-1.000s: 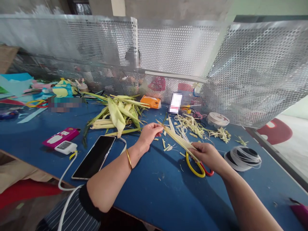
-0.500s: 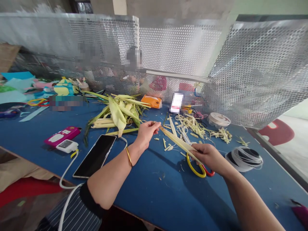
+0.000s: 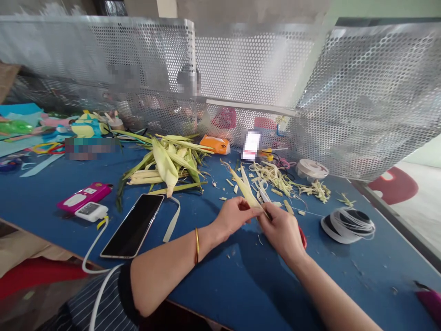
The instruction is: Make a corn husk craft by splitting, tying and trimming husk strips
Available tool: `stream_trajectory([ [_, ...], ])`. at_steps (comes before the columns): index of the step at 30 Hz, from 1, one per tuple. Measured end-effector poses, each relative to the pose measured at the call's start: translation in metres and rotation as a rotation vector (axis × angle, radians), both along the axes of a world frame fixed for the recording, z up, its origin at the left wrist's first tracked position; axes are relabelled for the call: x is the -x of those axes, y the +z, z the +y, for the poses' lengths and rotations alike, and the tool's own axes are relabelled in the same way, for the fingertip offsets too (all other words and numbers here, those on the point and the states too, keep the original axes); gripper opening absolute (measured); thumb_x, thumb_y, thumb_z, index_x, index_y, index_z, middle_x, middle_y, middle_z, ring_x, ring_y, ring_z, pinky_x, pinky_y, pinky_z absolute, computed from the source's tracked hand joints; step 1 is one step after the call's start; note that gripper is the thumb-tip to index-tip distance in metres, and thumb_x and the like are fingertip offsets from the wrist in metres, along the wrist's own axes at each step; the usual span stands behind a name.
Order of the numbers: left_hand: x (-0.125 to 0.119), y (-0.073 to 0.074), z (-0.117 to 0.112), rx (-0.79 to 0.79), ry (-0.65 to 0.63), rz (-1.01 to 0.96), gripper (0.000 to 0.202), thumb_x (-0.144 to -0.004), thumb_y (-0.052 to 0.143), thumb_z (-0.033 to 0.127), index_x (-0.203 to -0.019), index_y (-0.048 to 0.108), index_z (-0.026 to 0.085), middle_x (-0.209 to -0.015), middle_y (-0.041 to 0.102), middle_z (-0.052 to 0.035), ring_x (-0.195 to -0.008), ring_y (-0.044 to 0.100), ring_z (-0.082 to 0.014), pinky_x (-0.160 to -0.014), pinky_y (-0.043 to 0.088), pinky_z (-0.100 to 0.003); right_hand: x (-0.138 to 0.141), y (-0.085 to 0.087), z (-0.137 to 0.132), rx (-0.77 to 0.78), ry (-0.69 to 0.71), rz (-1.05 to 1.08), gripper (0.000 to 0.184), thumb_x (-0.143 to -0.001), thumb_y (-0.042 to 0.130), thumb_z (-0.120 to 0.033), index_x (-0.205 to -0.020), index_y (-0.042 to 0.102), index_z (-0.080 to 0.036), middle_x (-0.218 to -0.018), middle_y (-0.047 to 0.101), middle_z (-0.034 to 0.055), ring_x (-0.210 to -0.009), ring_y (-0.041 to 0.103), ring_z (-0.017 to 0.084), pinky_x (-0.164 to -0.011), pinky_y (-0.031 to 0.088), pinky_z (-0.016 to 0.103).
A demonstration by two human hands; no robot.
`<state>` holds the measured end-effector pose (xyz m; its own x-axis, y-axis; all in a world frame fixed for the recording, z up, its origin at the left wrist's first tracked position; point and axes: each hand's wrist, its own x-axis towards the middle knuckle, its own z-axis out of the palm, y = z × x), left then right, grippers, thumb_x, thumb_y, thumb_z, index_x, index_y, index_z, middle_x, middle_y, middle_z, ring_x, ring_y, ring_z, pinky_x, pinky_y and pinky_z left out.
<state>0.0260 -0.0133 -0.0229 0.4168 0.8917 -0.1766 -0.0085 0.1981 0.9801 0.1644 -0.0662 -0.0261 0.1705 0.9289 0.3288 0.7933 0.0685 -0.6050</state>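
A pale yellow-green corn husk strip [image 3: 244,186] slants up and away from my hands, its brown thin tip pointing to the back left. My left hand [image 3: 234,217] pinches it near its lower end. Close against those fingertips, my right hand [image 3: 283,231] is closed on the same end, which its fingers partly cover. Beneath and behind my right hand lie scissors [image 3: 264,195]; their blades and a bit of red handle show, the rest is hidden.
A heap of corn husks [image 3: 165,165] lies left of centre, husk scraps [image 3: 275,179] at the back right. A black-screened phone [image 3: 133,226], magenta power bank [image 3: 84,195], orange packet [image 3: 215,144], lit phone [image 3: 251,145], tape roll [image 3: 312,169] and cord spool [image 3: 347,225] surround my hands.
My left hand has let go of the husk's thin tip and moved down and right along it to my right hand. The right hand has shifted slightly left, and the strip now points more steeply away.
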Motion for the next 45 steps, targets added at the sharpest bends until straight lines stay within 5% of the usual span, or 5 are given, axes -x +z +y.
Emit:
stream_trajectory([
  [6,0.005,0.0,0.011,-0.003,0.06,-0.048,0.004,-0.072,0.069,0.016,-0.072,0.065,0.013,-0.065,0.062,0.0008,-0.058,0.054,-0.0098,-0.06,0.043,-0.024,-0.002,-0.006,0.005,0.185,0.114,0.485,0.04,-0.085,0.053,-0.055,-0.065,0.058,-0.02,-0.054,0.05,-0.0013,-0.051,0.043,0.013,-0.048,0.031,0.025],
  [12,0.015,0.011,0.019,-0.101,-0.067,-0.018,0.008,-0.075,0.061,0.017,-0.07,0.066,0.012,-0.061,0.058,0.0021,-0.053,0.044,-0.0077,-0.056,0.037,-0.023,-0.007,-0.003,0.007,0.409,0.234,0.877,0.038,-0.066,0.076,-0.053,-0.072,0.065,-0.017,-0.064,0.059,-0.0004,-0.054,0.052,0.012,-0.05,0.036,0.024],
  [26,0.01,0.007,0.01,0.122,-0.06,-0.046,0.009,-0.07,0.075,0.015,-0.071,0.066,0.012,-0.07,0.066,-0.0024,-0.061,0.062,-0.011,-0.064,0.051,-0.025,-0.004,-0.01,0.01,0.236,0.124,0.939,0.034,-0.064,0.078,-0.049,-0.071,0.068,-0.017,-0.062,0.062,0.0007,-0.054,0.051,0.012,-0.05,0.037,0.025],
  [40,0.006,0.008,0.008,0.057,0.048,-0.044,0.01,-0.076,0.068,0.01,-0.067,0.064,0.012,-0.063,0.061,0.0013,-0.055,0.058,-0.0082,-0.059,0.051,-0.022,-0.004,-0.011,0.011,0.236,0.082,0.96,0.036,-0.062,0.08,-0.049,-0.071,0.066,-0.017,-0.061,0.06,-0.0005,-0.054,0.052,0.011,-0.052,0.04,0.025],
  [45,0.008,0.009,0.008,0.097,-0.024,-0.043,0.01,-0.07,0.076,0.012,-0.072,0.066,0.012,-0.067,0.065,-0.0003,-0.055,0.06,-0.0086,-0.058,0.05,-0.022,-0.004,-0.01,0.012,0.223,0.095,0.965,0.037,-0.061,0.081,-0.05,-0.07,0.065,-0.017,-0.062,0.061,-0.0003,-0.055,0.052,0.011,-0.052,0.04,0.025],
])
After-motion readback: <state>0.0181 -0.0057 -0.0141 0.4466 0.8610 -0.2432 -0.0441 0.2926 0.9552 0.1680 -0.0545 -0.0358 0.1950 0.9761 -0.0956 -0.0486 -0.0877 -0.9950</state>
